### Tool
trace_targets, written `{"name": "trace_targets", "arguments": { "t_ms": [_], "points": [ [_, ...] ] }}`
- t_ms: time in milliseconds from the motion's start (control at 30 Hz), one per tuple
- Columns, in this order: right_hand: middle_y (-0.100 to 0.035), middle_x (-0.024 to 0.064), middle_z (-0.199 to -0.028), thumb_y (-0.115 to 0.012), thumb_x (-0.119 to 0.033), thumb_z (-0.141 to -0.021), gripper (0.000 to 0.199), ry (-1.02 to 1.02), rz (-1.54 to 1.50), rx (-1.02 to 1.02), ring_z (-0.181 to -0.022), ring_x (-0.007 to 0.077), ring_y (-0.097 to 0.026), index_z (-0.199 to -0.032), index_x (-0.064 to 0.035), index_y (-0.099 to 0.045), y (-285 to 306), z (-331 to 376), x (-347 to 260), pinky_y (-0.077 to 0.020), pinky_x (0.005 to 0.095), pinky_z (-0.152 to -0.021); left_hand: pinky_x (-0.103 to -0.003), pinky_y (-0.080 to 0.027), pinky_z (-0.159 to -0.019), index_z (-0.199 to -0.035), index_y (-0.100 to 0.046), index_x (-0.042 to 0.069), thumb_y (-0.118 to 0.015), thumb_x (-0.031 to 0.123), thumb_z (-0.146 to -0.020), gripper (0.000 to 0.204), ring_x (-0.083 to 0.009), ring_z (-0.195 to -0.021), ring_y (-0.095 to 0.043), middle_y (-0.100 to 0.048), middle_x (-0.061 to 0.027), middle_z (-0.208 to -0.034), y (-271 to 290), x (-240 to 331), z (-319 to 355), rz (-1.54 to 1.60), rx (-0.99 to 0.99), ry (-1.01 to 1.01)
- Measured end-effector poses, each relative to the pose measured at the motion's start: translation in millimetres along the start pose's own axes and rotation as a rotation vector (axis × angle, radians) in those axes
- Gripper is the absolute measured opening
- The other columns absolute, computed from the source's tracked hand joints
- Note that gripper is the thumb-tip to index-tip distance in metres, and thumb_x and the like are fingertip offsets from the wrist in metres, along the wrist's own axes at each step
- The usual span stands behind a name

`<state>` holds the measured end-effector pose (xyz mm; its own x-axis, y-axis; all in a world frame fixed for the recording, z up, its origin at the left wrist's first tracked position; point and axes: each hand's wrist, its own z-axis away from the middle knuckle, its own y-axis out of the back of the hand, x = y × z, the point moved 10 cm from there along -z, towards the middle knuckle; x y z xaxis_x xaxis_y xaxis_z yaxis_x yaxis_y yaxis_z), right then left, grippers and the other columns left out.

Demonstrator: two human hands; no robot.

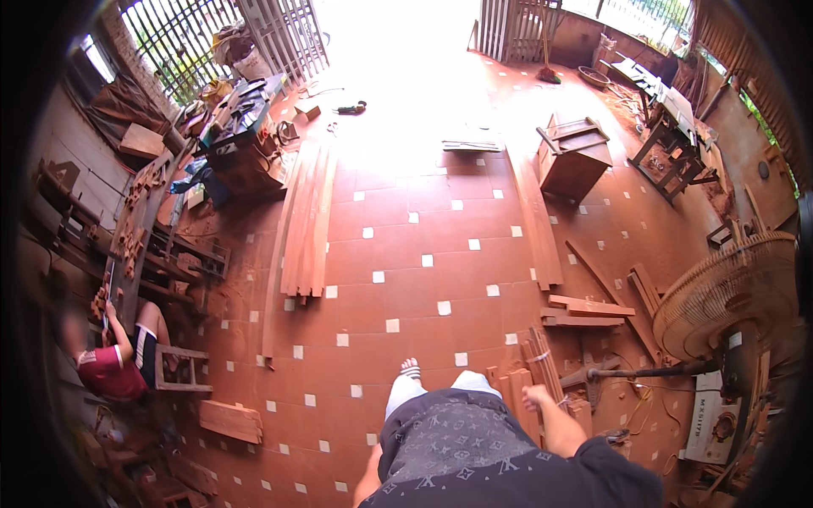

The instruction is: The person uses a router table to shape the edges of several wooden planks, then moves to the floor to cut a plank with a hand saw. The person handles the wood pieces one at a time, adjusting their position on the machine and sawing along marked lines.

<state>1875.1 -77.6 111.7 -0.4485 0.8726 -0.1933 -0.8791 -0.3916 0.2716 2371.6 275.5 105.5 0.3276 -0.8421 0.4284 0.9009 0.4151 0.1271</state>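
My right hand [535, 396] is closed in a loose fist at my right side, with nothing showing out of it. In the picture it overlaps a stack of upright-looking wooden boards [513, 388] and a bundle of thin wooden strips [539, 351]; I cannot tell that it touches them. Of my left arm only a strip shows by my left hip, and the fingers are hidden behind my dark patterned shirt. One sandalled foot [410, 369] is ahead of me on the tiled floor [406, 279].
Long planks [309, 220] lie left ahead, others [532, 212] right ahead. A wooden cabinet [576, 161] stands beyond. A large fan [728, 296] is at the right, short beams [586, 311] near it. At the left a person [118, 364] sits at a bench [135, 220].
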Motion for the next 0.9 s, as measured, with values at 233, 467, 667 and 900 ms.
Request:
{"name": "trace_targets", "arguments": {
  "t_ms": [233, 467, 667, 900],
  "points": [
    [-0.065, 0.0117, -0.065, -0.074, -0.044, -0.084, 0.042, 0.053, -0.041, -0.008, -0.05, 0.0246, -0.06, -0.074, -0.0028, -0.072, -149, 32, 56, -0.0458, 0.0451, -0.045, -0.043, -0.055, -0.051, -0.085, -0.072, 0.001, -0.057, 0.045, -0.092, 0.047, -0.0263, -0.057, -0.066, -0.068, -0.0139, -0.069, 225, 258, -85, -0.56, 0.256, 0.108],
    [-0.069, 0.0149, -0.075, -0.074, -0.042, -0.087, 0.042, -0.062, -0.056, 0.025, -0.058, 0.0281, -0.065, -0.089, -0.0004, -0.072, -163, 23, -56, -0.0502, 0.0462, -0.049, -0.037, -0.051, -0.068, -0.11, -0.075, 0.011, -0.065, 0.045, -0.092, 0.04, -0.0177, -0.084, -0.063, -0.069, -0.006, -0.095, 210, 481, -179, -0.543, 0.277, -0.152],
    [-0.072, 0.0178, -0.084, -0.073, -0.04, -0.089, 0.044, -0.051, -0.064, 0.062, -0.065, 0.0311, -0.069, -0.102, 0.0017, -0.072, -123, -35, -188, -0.0539, 0.0471, -0.052, -0.04, -0.058, -0.082, -0.13, -0.071, 0.017, -0.064, 0.052, -0.092, 0.052, -0.0235, -0.102, -0.072, -0.074, -0.011, -0.122, 85, 594, -220, -0.657, 0.064, -0.23],
    [-0.067, 0.005, -0.072, -0.061, -0.03, -0.099, 0.025, 0.096, -0.308, 0.034, -0.052, 0.018, -0.061, -0.098, -0.0057, -0.066, -20, -67, -456, -0.0514, 0.0358, -0.044, -0.04, -0.053, -0.056, -0.13, -0.071, 0.015, -0.061, 0.056, -0.094, 0.056, -0.0215, -0.07, -0.068, -0.075, -0.01, -0.101, 44, 629, -266, -0.655, 0.001, -0.062]
  ]
}}
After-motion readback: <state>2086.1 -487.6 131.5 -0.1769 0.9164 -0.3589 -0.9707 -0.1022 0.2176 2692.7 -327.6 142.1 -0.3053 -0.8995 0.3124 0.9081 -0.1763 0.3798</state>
